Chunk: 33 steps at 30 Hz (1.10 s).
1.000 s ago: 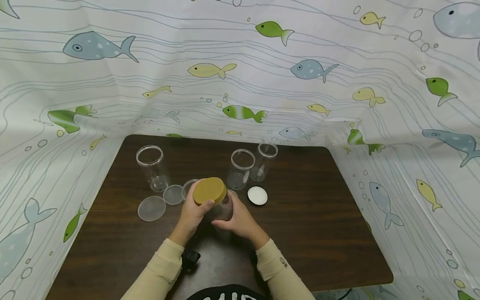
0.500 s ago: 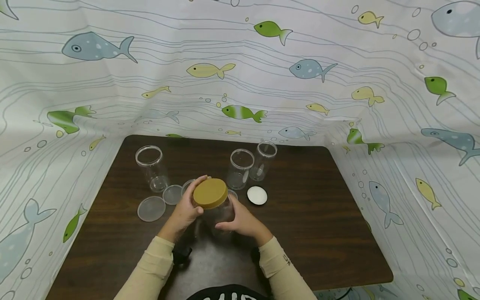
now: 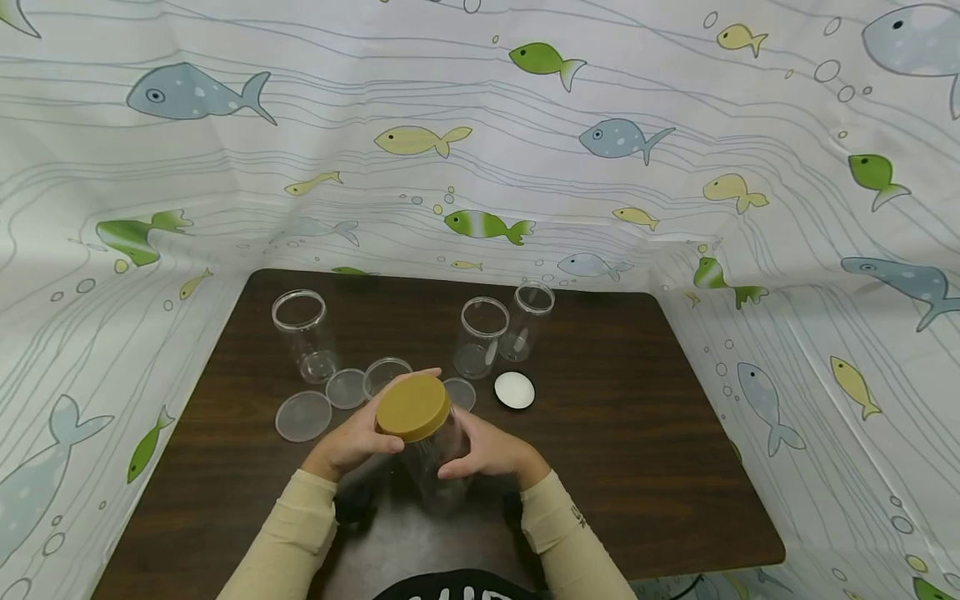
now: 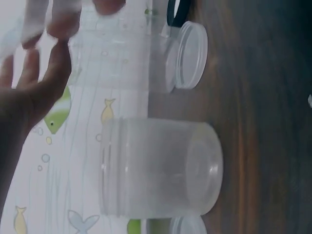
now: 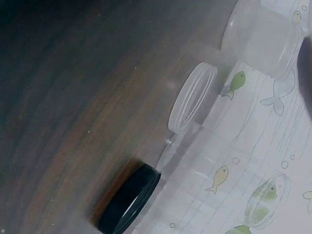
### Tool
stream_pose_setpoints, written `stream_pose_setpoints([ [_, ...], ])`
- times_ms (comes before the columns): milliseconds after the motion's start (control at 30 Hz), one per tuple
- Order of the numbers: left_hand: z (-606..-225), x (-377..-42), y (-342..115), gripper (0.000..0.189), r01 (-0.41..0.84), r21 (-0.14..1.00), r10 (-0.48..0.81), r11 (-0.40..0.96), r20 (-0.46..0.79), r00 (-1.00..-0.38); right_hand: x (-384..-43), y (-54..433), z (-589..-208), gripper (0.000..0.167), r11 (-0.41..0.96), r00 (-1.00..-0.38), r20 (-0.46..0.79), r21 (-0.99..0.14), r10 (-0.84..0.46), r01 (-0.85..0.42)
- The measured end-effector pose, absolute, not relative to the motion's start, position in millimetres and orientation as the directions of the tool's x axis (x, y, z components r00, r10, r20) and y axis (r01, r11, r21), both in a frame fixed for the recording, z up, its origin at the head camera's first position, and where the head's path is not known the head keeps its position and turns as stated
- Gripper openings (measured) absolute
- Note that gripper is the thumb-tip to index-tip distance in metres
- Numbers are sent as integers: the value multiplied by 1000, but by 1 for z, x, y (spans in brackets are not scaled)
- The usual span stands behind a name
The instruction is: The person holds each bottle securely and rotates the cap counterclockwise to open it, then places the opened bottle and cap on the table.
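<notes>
A clear jar [image 3: 437, 462] with a gold screw lid [image 3: 413, 406] is held between both hands, tilted, near the person's body in the head view. My left hand [image 3: 352, 442] grips it at the lid, thumb in front and fingers behind. On the other side my right hand [image 3: 498, 450] holds the jar's body, its thumb lying across the near face. In the left wrist view the left hand's fingers [image 4: 51, 68] show at the upper left. A dark edge of the right hand shows in the right wrist view. The held jar hides part of the table behind it.
Lidless clear jars stand at the left [image 3: 303, 337] and the back right [image 3: 482, 337], another [image 3: 528, 325] beside the latter. A clear short jar [image 4: 161, 168] is nearby. Clear lids [image 3: 303, 417] lie in front, with a black-rimmed white lid [image 3: 514, 390] farther right.
The jar with the gold lid has come toward the body. My left hand has shifted its hold around the lid, its wrist moving left. My right hand keeps hold of the jar's body.
</notes>
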<state>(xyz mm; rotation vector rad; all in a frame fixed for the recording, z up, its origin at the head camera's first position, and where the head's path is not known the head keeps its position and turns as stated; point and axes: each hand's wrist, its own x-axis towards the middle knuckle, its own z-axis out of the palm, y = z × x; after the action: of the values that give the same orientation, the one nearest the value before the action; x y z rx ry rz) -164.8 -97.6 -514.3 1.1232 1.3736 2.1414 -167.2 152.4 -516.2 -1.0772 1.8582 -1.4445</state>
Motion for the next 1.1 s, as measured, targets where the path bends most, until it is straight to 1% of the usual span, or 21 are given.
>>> stream_pose_setpoints([
  [133,-517,-163,-94,87,149,880,587,-451,419,-692,-165,150,-513,101,141,-609,50,-955,-791,-262],
  [233,-518,-161,-90,82,133,895,528,-426,365,-767,-163,150,-511,95,210,-677,17,-945,-736,-252],
  [333,-515,-157,-82,78,104,921,452,-375,279,-847,-163,150,-512,89,236,-722,7,-943,-692,-236],
  [433,-507,-154,-71,79,71,947,346,-313,183,-920,-164,148,-515,91,255,-773,49,-930,-632,-267],
  [500,-502,-153,-64,80,34,964,263,-265,106,-959,-163,145,-517,94,316,-822,80,-899,-564,-304],
  [567,-501,-153,-57,80,-8,971,190,-240,39,-981,-162,141,-519,95,416,-872,104,-847,-479,-330],
  [633,-500,-153,-52,78,-41,974,132,-221,-12,-991,-160,138,-521,96,510,-905,120,-792,-408,-335],
  [700,-501,-153,-49,75,-52,977,99,-208,-32,-995,-158,135,-521,97,575,-923,130,-748,-363,-332],
  [767,-502,-153,-49,75,-49,979,88,-199,-32,-996,-158,133,-522,98,606,-929,140,-723,-344,-333],
  [833,-504,-154,-51,78,-25,980,105,-196,-4,-994,-158,132,-522,98,608,-928,144,-719,-343,-337],
  [900,-507,-155,-57,87,10,977,152,-213,43,-987,-160,134,-521,97,586,-920,136,-735,-367,-342],
  [967,-509,-156,-65,99,41,968,240,-248,102,-965,-162,137,-519,97,528,-895,123,-770,-429,-359],
  [1033,-510,-158,-74,110,81,953,349,-292,185,-919,-164,142,-516,96,448,-852,104,-814,-513,-370],
  [1100,-510,-161,-83,115,107,936,461,-336,262,-848,-166,147,-512,98,351,-790,83,-864,-608,-361],
])
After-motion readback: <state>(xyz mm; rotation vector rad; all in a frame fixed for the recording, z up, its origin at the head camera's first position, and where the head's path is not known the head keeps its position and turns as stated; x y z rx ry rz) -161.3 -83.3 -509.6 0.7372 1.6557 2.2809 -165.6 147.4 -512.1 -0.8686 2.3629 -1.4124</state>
